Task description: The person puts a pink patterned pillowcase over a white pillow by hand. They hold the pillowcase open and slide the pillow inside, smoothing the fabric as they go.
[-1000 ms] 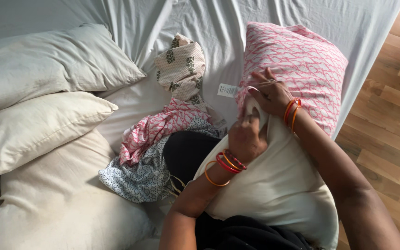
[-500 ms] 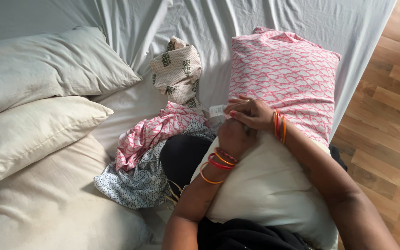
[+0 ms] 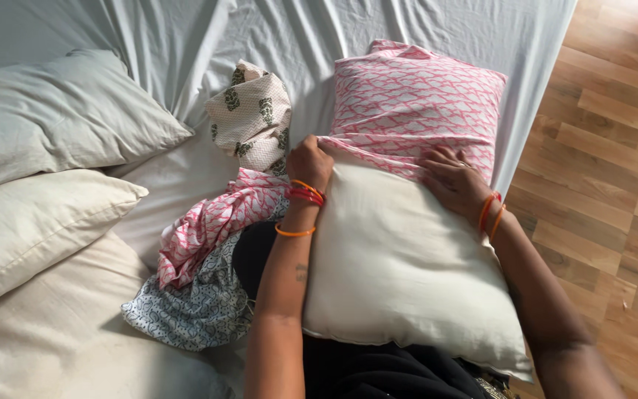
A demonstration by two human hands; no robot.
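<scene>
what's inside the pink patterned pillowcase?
The far half of a cream pillow sits inside the pink-and-white patterned cotton pillowcase. Left hand and right hand grip its open edge. The covered half is hidden.

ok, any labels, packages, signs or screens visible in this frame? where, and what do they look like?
None in view: no label, package, sign or screen shows.
Only cloth: a cream pillow half inside a pink-and-white patterned cover, with the left hand and right hand at the cover's open edge.
</scene>
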